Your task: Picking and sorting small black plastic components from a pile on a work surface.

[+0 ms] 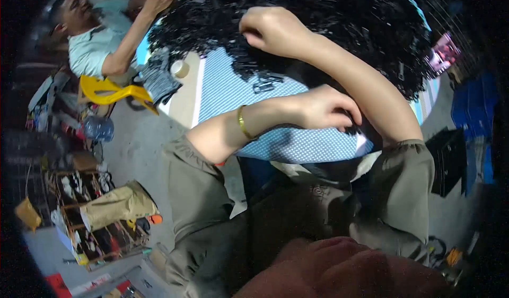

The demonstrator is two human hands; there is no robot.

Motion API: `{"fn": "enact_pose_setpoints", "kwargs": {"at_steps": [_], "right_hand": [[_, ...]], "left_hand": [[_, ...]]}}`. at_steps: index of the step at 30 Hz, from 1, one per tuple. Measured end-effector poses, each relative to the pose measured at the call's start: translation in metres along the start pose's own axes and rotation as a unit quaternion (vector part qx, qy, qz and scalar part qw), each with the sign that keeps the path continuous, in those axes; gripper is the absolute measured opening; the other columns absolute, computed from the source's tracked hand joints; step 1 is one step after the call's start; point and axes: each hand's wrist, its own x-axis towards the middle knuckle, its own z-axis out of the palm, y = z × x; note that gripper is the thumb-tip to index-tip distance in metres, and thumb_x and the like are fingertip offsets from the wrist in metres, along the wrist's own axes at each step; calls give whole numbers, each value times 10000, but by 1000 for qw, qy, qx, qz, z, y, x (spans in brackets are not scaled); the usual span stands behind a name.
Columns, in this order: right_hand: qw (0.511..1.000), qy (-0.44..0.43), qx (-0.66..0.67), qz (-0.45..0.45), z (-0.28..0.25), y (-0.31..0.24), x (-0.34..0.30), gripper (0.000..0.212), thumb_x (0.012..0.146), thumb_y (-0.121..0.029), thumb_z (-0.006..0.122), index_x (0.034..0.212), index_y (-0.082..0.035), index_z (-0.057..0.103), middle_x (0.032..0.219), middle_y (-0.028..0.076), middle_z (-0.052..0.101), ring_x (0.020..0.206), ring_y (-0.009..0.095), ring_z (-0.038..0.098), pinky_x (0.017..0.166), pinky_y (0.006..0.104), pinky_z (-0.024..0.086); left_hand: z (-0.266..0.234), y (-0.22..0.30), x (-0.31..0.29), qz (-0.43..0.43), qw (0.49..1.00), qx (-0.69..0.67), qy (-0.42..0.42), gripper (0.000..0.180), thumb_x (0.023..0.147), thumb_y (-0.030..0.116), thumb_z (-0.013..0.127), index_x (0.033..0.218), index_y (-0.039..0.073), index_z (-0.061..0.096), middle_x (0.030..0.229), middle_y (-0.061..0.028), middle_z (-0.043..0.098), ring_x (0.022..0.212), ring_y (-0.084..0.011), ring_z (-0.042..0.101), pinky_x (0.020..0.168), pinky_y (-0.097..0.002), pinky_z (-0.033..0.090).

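Observation:
A big heap of small black pieces, looking like plastic parts, covers the far side of a round table. My right hand is curled closed at the heap's near edge; what its fingers hold is hidden. Nearer to me, my left hand reaches across to the right, beneath my right forearm. Its fingers are bent, and a small dark piece shows at their tips. A gold bracelet circles my left wrist. Several loose black pieces lie on the blue-and-white patterned tabletop between my arms.
Across on the left, another person reaches toward the heap. A paper cup and dark cloth are at the table's left. A yellow chair, water bottle and rack stand left; blue crates stand right. A lit screen is far right.

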Motion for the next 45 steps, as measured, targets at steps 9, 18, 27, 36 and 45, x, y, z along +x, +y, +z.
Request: {"fn": "enact_pose_setpoints", "kwargs": {"at_steps": [9, 18, 27, 36, 45], "right_hand": [[930, 109, 264, 231, -95, 20, -93, 217, 792, 5, 514, 989, 16, 604, 950, 68, 622, 832, 116, 589, 734, 231, 483], [989, 135, 51, 40, -89, 15, -115, 297, 626, 138, 549, 871, -14, 620, 817, 93, 630, 747, 227, 607, 633, 277, 477], [991, 121, 37, 42, -87, 10, -118, 283, 673, 102, 550, 917, -21, 623, 879, 96, 630, 806, 212, 602, 690, 272, 482], [890, -56, 330, 308, -94, 11, -119, 299, 820, -170, 579, 1092, -47, 586, 933, 83, 629, 827, 124, 584, 734, 223, 463], [808, 7, 506, 302, -106, 22, -127, 416, 885, -383, 460, 914, -4, 629, 847, 84, 635, 765, 135, 600, 723, 264, 472]], "left_hand": [[-26, 10, -3, 5, 876, -357, 323, 330, 931, 136, 316, 1150, -103, 380, 1032, -220, 531, 908, -285, 595, 803, -341, 509], [-27, 2, -2, 15, 867, -346, 359, 338, 938, 147, 306, 1172, -85, 381, 1043, -215, 526, 935, -278, 582, 858, -351, 481], [-35, -1, -2, 3, 886, -257, 387, 290, 878, 81, 479, 1137, -49, 463, 1022, -171, 570, 887, -221, 607, 768, -262, 528], [-34, 1, -5, 50, 917, -145, 369, 412, 859, 94, 515, 1232, -28, 392, 1015, -116, 579, 889, -145, 576, 818, -285, 486], [-21, 11, -3, 129, 941, -146, 277, 471, 836, 72, 532, 1248, -22, 324, 1006, -109, 559, 938, -168, 556, 826, -300, 477]]}}
